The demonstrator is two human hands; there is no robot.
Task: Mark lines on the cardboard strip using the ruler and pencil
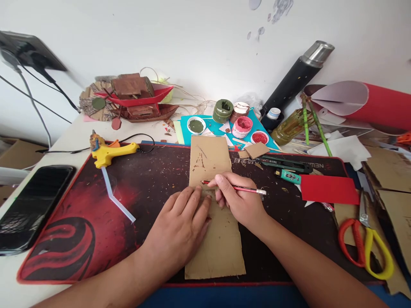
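Observation:
A long strip of brown cardboard (215, 252) lies upright before me on a dark mat, with a mark like a letter A near its top. My left hand (183, 222) rests flat across the strip's left side, fingers stretched out. In my right hand (239, 199) is a red and black pencil (245, 188), pinched near its sharpened end. The pencil's tip points left and sits just above my left fingertips, at the cardboard; whether it touches cannot be seen. Its white eraser end sticks out to the right.
Left are a yellow glue gun (112, 152) and a black phone (30, 205). Behind stand model boats (141, 100) and paint jars (222, 111). A thermos (295, 77) leans at the back. Right lie a green utility knife (285, 163), red card (330, 189) and scissors (364, 239).

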